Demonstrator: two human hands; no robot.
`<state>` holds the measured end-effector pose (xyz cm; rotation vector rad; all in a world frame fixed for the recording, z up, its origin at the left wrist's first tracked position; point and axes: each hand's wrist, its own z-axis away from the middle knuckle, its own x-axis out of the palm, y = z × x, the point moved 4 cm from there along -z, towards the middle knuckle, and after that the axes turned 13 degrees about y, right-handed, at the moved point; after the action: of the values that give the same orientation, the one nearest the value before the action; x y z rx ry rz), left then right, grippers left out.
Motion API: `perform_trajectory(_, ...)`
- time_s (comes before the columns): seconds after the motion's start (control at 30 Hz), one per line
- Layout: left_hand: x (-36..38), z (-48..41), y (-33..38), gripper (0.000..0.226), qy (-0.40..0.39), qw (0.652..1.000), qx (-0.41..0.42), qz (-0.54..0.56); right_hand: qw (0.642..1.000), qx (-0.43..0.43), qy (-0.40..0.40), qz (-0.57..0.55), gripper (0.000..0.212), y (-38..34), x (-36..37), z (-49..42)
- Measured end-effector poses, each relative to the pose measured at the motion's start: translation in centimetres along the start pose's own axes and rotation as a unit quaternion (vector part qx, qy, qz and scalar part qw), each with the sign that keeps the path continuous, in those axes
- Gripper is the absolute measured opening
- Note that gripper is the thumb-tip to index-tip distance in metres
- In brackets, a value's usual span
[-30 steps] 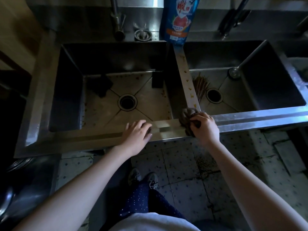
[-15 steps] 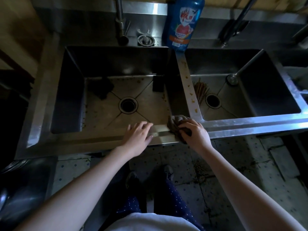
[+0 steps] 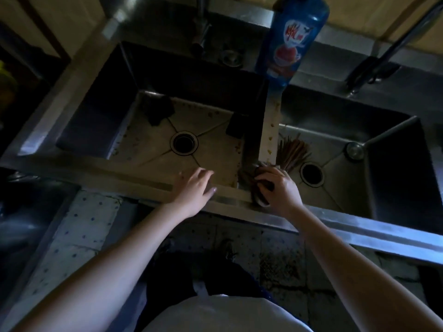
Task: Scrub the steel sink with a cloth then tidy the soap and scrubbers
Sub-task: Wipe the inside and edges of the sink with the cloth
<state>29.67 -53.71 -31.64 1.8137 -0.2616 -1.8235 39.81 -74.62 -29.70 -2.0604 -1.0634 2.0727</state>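
A steel double sink (image 3: 79, 164) fills the view, its left basin stained with brown specks. My right hand (image 3: 280, 188) grips a dark crumpled cloth (image 3: 249, 180) pressed on the front rim where the spotted divider (image 3: 271, 130) meets it. My left hand (image 3: 194, 188) rests flat with straight fingers on the front rim of the left basin. A blue soap bottle (image 3: 290, 39) stands at the back on the divider. Two dark scrubbers lie in the left basin, one (image 3: 157, 109) at the back left, one (image 3: 236, 127) near the divider.
A faucet (image 3: 201, 32) hangs over the left basin's back edge. A bundle of chopsticks (image 3: 291, 152) and a round steel plug (image 3: 354, 150) lie in the right basin. Each basin has a drain hole. Tiled floor and my feet show below the rim.
My right hand slid the cloth left along the front rim, then back towards the divider's foot. The left hand stayed on the rim. The camera tilted and moved closer.
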Motion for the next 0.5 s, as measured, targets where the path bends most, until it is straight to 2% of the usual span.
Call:
perform_trajectory(0.13,0.8,1.4,1.1,0.045,0.018,0.998,-0.048,0.030,0.999,-0.015,-0.025,-0.021,0.024,1.0,-0.1,-3.1)
perform_trajectory(0.27,0.6,3.0,2.6,0.042,0.084,0.995,-0.003,-0.052,0.999,-0.035,-0.025,-0.017,0.024,1.2,-0.1,-4.4)
perform_trajectory(0.5,1.9,2.5,3.2,0.048,0.009,0.998,-0.060,-0.009,0.998,-0.058,-0.019,-0.017,0.024,0.8,0.2,-1.3)
